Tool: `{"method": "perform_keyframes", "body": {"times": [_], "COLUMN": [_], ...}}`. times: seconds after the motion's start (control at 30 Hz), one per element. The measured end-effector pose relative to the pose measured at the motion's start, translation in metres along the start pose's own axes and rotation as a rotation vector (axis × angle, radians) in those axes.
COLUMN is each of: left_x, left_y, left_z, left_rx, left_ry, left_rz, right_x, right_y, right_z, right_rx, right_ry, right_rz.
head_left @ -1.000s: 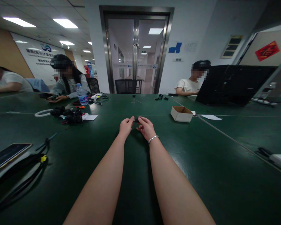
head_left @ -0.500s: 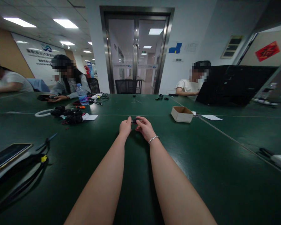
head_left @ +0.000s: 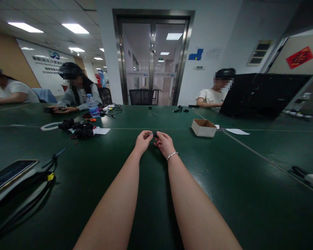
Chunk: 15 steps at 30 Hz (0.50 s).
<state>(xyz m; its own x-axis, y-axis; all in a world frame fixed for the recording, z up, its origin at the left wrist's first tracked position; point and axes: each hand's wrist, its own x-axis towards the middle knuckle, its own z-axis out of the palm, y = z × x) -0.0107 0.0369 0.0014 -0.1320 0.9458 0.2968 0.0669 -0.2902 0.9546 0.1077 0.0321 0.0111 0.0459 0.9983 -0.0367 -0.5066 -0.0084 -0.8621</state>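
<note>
Both forearms extend across the green table (head_left: 224, 180), and the left hand (head_left: 143, 140) and right hand (head_left: 165, 142) meet near its middle, fingertips closed from either side on a small dark part (head_left: 154, 134) held just above the surface; each hand is curled to a pinch, and what the part is cannot be told at this size. Risk, as a judgement: the piece is tiny and dark against a dark table, so a slip of either pinch would let it drop and be hard to find again, and uneven pressure between the two hands could twist it out of the grip. A silver bracelet (head_left: 171, 155) on the right wrist sits close to the table and could drag on it. The open cardboard box (head_left: 203, 127) stands well apart to the right, a heap of black gear (head_left: 79, 129) and a water bottle (head_left: 93, 106) lie well apart to the left, and a phone (head_left: 10, 173) rests at the near left edge; none is within reach of a stray motion. Other people sit at the far side, their hands clear of this work. Against the frame half a second ago, the left fingers have curled further over the part, the hands sit slightly higher and closer together, and the camera has tipped slightly
</note>
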Motion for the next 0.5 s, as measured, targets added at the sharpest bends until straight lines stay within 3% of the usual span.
{"method": "perform_keyframes", "body": {"times": [0.2,0.5], "left_x": [0.0000,-0.0016], "left_y": [0.0023,0.0053], "left_z": [0.0023,0.0026], "left_rx": [0.005,0.024], "left_ry": [0.048,0.042], "left_rz": [-0.132,-0.153], "right_x": [-0.0002,-0.0015], "right_y": [0.0009,0.0003], "right_z": [0.0004,0.0003], "right_rx": [-0.015,-0.023], "right_ry": [-0.009,-0.025], "right_rz": [0.008,0.011]}}
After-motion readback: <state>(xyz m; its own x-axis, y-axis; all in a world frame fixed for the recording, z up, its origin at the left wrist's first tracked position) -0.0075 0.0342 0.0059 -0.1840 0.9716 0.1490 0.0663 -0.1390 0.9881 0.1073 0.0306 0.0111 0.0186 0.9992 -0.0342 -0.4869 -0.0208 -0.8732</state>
